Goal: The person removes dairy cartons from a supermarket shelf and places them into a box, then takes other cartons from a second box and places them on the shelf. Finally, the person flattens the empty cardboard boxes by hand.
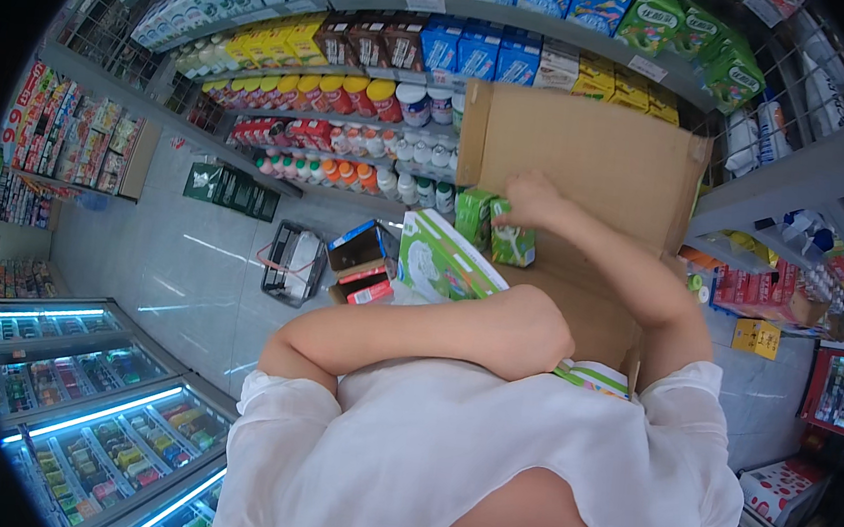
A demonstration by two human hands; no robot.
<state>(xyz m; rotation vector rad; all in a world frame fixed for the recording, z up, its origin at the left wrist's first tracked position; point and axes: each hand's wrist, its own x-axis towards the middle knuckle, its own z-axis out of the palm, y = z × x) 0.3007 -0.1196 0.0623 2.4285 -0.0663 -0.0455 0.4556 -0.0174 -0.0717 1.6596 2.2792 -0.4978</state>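
A large open cardboard carton [590, 146] with green-and-white printed outer panels [449, 258] stands between my chest and the shelves, its tall brown flap raised at the back. My right hand [536, 202] reaches over it and grips the top of a green drink pack [512, 241]. Beside that pack, on its left, is a second green pack [473, 215]. Close to my chest, my left hand [536, 334] is curled at the carton's near edge, with a striped green-and-white flap [596, 377] showing under it. The left fingertips are hidden.
Dairy shelves [474, 8] hold rows of boxes and bottles ahead. On the grey floor, left, are a black shopping basket [292, 263], opened cartons [362, 258] and a dark green flattened carton [232, 190]. Lit freezers [106, 432] stand at lower left, a yellow box [756, 338] at right.
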